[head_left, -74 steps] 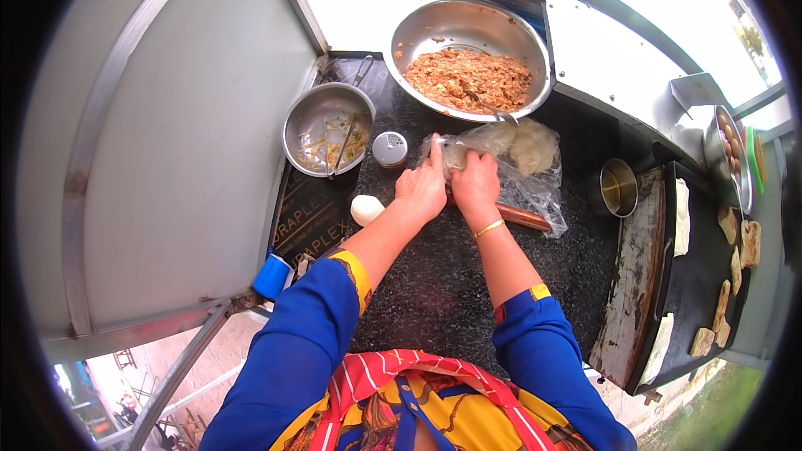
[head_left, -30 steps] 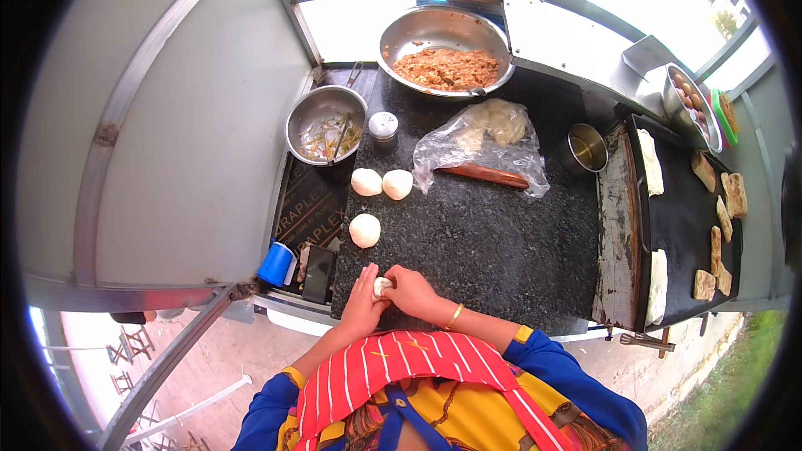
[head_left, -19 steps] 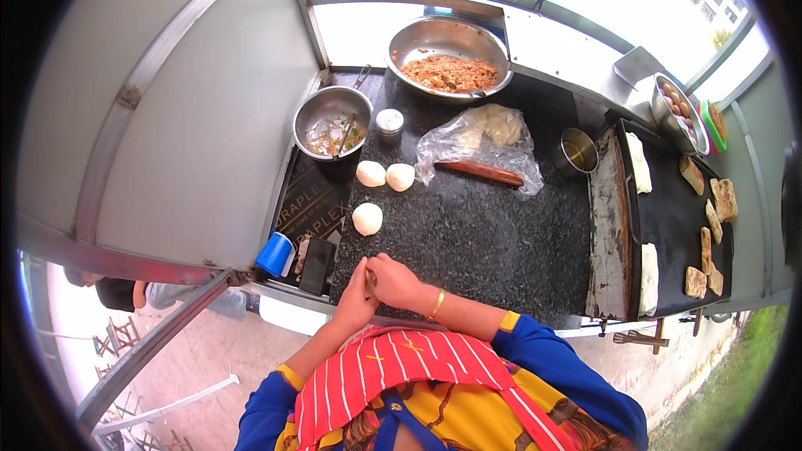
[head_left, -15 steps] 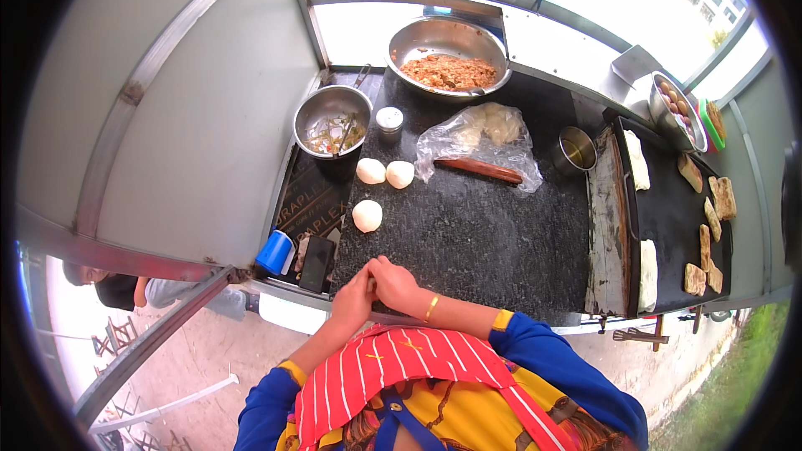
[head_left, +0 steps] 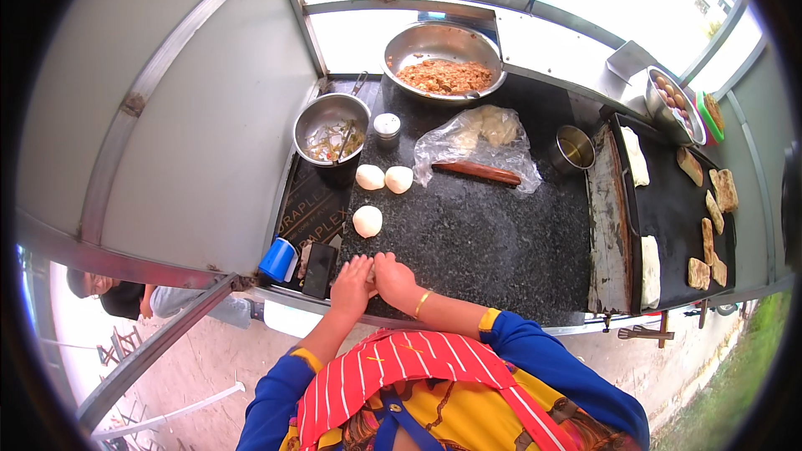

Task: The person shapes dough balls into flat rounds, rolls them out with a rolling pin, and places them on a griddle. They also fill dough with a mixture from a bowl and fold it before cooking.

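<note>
My left hand (head_left: 350, 286) and my right hand (head_left: 395, 281) are pressed together over the front edge of the dark stone counter (head_left: 476, 259). Their fingers are closed against each other, and whatever lies between the palms is hidden. Just beyond them sits a round white dough ball (head_left: 367, 221). Two more dough balls, one on the left (head_left: 369, 177) and one on the right (head_left: 398, 179), touch side by side farther back. A brown rolling pin (head_left: 478, 172) rests against a clear plastic bag (head_left: 478, 142) that covers pale dough.
A big steel bowl of reddish filling (head_left: 447, 32) stands at the back, near a smaller handled pan (head_left: 311, 104) and a lidded shaker (head_left: 387, 127). A metal cup (head_left: 575, 149) is right of the bag. On the right, a black griddle (head_left: 668, 200) carries several flatbreads. A blue cup (head_left: 277, 260) lies left.
My joined hands have shifted slightly; the left fingers now point more straight ahead, alongside the right hand. The dough balls stay where they were.
</note>
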The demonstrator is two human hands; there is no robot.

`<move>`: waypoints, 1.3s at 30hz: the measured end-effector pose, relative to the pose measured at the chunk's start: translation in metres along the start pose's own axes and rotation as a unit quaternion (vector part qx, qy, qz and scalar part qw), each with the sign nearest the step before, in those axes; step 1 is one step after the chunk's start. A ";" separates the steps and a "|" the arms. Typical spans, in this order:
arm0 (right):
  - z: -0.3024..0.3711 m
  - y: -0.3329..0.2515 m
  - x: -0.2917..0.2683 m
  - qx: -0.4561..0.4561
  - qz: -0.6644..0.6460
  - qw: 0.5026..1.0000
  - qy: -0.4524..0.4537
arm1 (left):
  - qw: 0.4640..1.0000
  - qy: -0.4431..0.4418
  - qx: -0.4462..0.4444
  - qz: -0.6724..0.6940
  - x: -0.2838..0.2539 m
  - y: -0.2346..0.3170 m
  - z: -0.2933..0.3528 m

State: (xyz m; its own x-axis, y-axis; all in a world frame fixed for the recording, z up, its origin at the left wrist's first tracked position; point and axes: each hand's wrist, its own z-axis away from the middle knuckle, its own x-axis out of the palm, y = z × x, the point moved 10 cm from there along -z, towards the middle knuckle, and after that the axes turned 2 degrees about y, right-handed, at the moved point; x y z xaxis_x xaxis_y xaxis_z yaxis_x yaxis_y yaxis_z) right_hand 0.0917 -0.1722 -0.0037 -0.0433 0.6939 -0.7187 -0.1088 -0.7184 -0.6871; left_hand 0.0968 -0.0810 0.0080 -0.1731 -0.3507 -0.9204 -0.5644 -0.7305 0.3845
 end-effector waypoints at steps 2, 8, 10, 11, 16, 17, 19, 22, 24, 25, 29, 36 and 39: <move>-0.021 -0.006 0.000 -0.039 0.015 0.998 0.035 | 0.998 0.055 -0.004 -0.008 -0.019 0.002 -0.026; 0.014 -0.044 -0.028 -0.110 -0.077 0.989 -0.059 | 0.977 -0.072 -0.128 0.155 0.004 -0.015 0.023; 0.019 -0.017 -0.005 -0.032 -0.032 0.997 -0.062 | 0.997 -0.048 -0.022 0.058 0.002 -0.003 0.030; 0.018 -0.006 0.004 0.003 -0.009 0.998 -0.060 | 0.999 -0.033 0.032 0.006 -0.002 0.006 0.033; -0.030 -0.016 0.004 -0.067 0.032 0.997 0.024 | 0.991 0.125 0.014 -0.050 -0.032 0.001 -0.019; -0.036 -0.014 0.007 -0.092 0.007 0.996 0.020 | 0.990 0.139 -0.010 -0.017 -0.029 -0.003 -0.021; -0.021 -0.039 -0.010 -0.153 -0.040 0.987 -0.003 | 0.988 0.066 -0.108 0.094 -0.023 -0.016 -0.018; 0.011 -0.048 -0.031 -0.091 -0.118 0.988 -0.032 | 0.969 -0.081 -0.161 0.171 -0.025 0.001 0.029; 0.014 -0.026 -0.010 -0.025 -0.063 0.996 -0.060 | 0.993 -0.053 -0.075 0.080 -0.018 0.000 0.031; 0.014 -0.012 0.004 0.007 -0.036 0.997 -0.075 | 0.998 -0.038 -0.031 0.034 -0.014 0.003 0.032; -0.033 -0.012 0.011 -0.003 -0.025 0.999 0.020 | 0.998 0.068 -0.012 0.011 -0.033 -0.010 -0.024; 0.017 -0.028 -0.004 -0.058 -0.117 0.990 -0.055 | 0.980 -0.068 -0.126 0.139 -0.019 -0.005 0.034; 0.012 -0.013 0.013 -0.009 -0.066 0.997 -0.023 | 0.998 -0.033 -0.033 0.050 -0.008 -0.015 0.027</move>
State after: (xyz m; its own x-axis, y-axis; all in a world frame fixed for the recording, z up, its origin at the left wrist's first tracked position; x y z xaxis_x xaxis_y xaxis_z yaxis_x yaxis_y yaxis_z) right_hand 0.0805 -0.1538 -0.0028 -0.0744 0.7843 -0.6159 -0.0993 -0.6204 -0.7780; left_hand 0.0851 -0.0514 0.0077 -0.2803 -0.3854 -0.8791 -0.4884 -0.7311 0.4763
